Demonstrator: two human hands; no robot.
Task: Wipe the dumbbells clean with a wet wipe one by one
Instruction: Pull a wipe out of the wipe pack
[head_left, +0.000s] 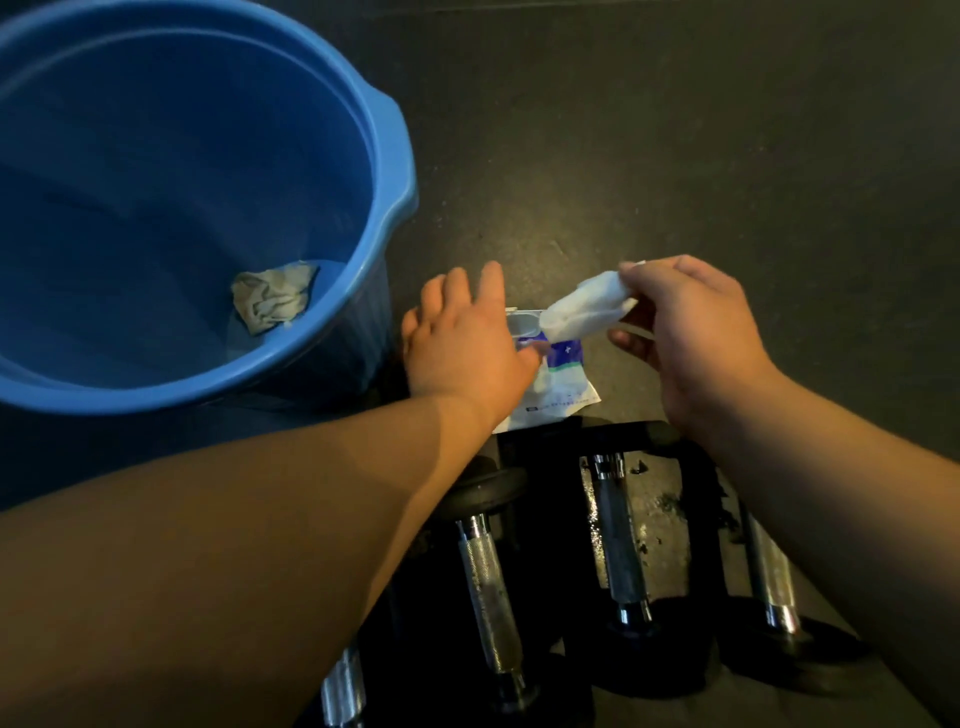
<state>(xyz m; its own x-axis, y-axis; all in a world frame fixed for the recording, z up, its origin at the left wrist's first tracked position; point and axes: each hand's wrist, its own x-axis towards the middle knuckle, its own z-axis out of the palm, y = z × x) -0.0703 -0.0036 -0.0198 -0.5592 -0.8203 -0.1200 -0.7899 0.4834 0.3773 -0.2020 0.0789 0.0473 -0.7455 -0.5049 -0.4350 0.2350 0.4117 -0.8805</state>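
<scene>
We see the bucket (395, 171) beside the pack (563, 384), and four dumbbells (618, 545) on the floor nearest us, black ends, chrome handles. Our left hand (462, 343) lies flat on the pack, fingers straight. Our right hand (691, 332) pinches a bunched white wipe (587, 306); a second sheet may trail out, or it may slip.

A white wet wipe (587, 307), crumpled and half drawn out, hangs at centre frame above the white-and-blue wipe pack (558, 384) lying flat on the floor. Black dumbbells (618, 540) with knurled chrome handles lie side by side along the lower centre and lower right.
</scene>
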